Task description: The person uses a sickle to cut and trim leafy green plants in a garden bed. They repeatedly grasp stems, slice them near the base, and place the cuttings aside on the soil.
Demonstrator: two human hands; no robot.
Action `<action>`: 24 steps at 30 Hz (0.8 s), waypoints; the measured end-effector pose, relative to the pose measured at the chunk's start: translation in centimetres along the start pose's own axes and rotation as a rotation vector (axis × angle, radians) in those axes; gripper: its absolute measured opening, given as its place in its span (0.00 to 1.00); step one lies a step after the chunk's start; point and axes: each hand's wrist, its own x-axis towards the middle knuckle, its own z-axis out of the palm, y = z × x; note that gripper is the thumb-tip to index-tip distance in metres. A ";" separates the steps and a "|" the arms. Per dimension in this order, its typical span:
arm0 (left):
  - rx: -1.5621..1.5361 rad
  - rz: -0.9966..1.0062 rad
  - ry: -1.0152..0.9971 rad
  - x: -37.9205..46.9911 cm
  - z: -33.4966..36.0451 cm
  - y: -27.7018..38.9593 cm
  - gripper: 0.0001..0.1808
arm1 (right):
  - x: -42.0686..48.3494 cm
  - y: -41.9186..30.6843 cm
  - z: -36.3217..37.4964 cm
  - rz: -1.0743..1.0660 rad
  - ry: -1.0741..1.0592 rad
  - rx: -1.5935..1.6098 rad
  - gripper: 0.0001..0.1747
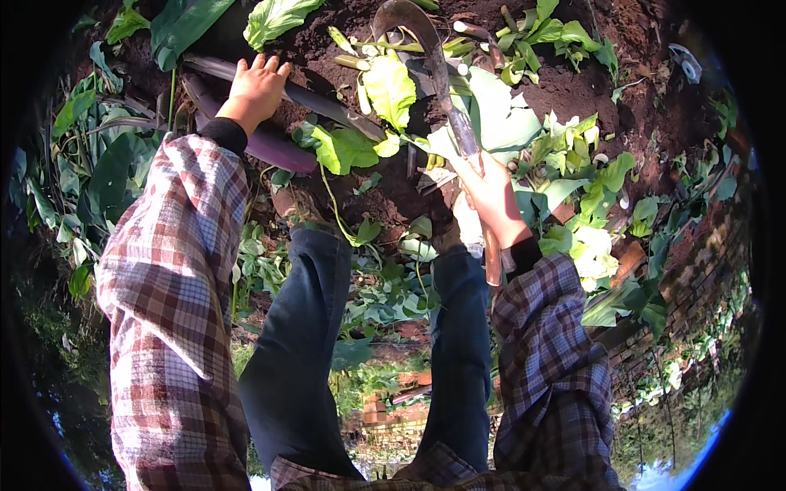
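My right hand (489,187) grips the wooden handle of a sickle (443,77). Its dark, worn blade reaches away from me and hooks to the left near the top of the view. My left hand (256,89) lies palm down across a long purplish-brown plant stalk (328,109), fingers slightly apart; whether they close around it is hidden. Below that stalk rests a thicker purple stalk (279,151). Cut stem pieces (351,62) and a bright yellow-green leaf (390,91) lie on the dark soil between the hands. Under the blade spreads a large pale green leaf (500,113).
Large leafy plants (113,175) crowd the left side. Loose leaves (592,248) are heaped on the right, beside a brick surface (706,270). A white round object (685,63) lies at the upper right. My feet stand on the soil below the hands.
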 end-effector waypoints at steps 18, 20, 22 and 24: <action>-0.654 -0.236 -0.100 -23.3 -14.9 -0.6 0.20 | -15.5 -4.8 -2.0 -0.219 0.132 -0.467 0.14; -0.711 -0.282 -0.111 -23.1 -15.7 -0.6 0.18 | -13.7 -6.5 -2.4 -0.461 0.081 -0.442 0.14; -0.807 -0.361 -0.123 -22.7 -15.6 -0.8 0.17 | -11.3 -7.4 -2.8 -0.518 0.177 -0.606 0.15; -0.778 -0.423 -0.167 -22.3 -15.0 -1.1 0.16 | -8.9 -7.5 -2.8 -0.401 0.221 -0.823 0.15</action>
